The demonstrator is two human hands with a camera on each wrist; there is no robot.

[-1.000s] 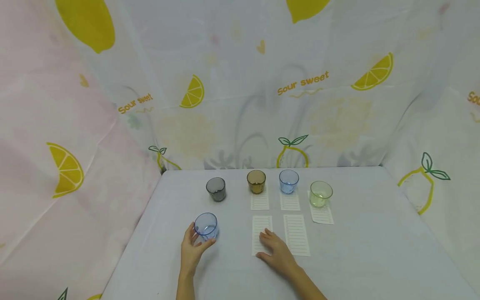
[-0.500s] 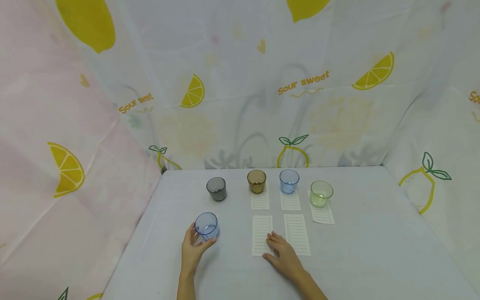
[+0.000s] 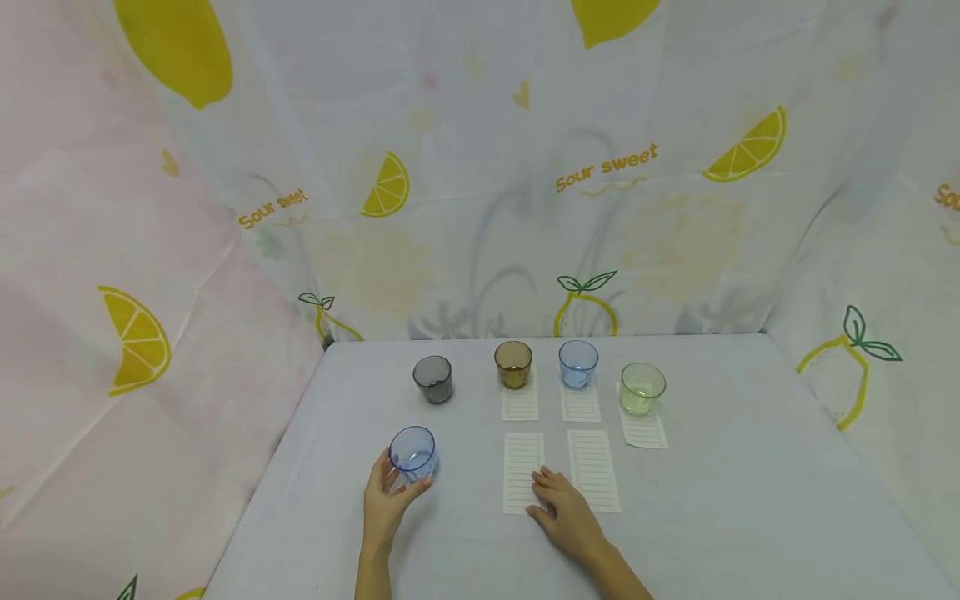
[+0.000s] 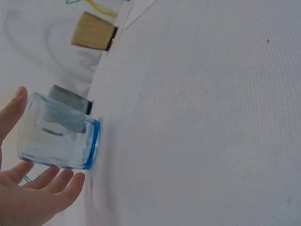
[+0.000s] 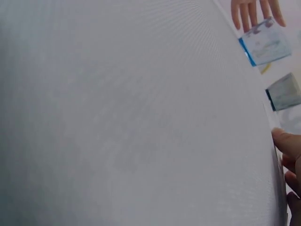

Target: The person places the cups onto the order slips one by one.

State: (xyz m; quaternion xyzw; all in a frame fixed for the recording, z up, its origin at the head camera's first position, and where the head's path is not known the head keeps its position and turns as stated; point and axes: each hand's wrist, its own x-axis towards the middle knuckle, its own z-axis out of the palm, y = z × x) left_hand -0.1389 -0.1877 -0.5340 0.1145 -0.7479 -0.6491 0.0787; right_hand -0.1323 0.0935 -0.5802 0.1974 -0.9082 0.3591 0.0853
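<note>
My left hand (image 3: 384, 508) holds a clear blue glass (image 3: 413, 454), fingers round its left side and thumb at its front right. In the left wrist view the same glass (image 4: 61, 134) stands between the thumb and the fingers, its thick blue base toward the tabletop. My right hand (image 3: 570, 517), fingers loosely bent and holding nothing, lies low over the table. Its fingertips overlap the right edge of a lined paper slip (image 3: 522, 475). A second slip (image 3: 596, 467) lies partly behind that hand. At the right wrist view's edge, the right hand (image 5: 291, 155) shows only in part.
Behind the blue glass stands a grey glass (image 3: 433, 380). Toward the back, an amber glass (image 3: 513, 365), a lighter blue glass (image 3: 577, 364) and a green glass (image 3: 642, 389) each stand on a lined slip. Lemon-print cloth (image 3: 465, 242) hangs behind the white table (image 3: 750, 467).
My right hand has shifted slightly to the right across the slip, then stayed there. My left hand and the blue glass have kept their place.
</note>
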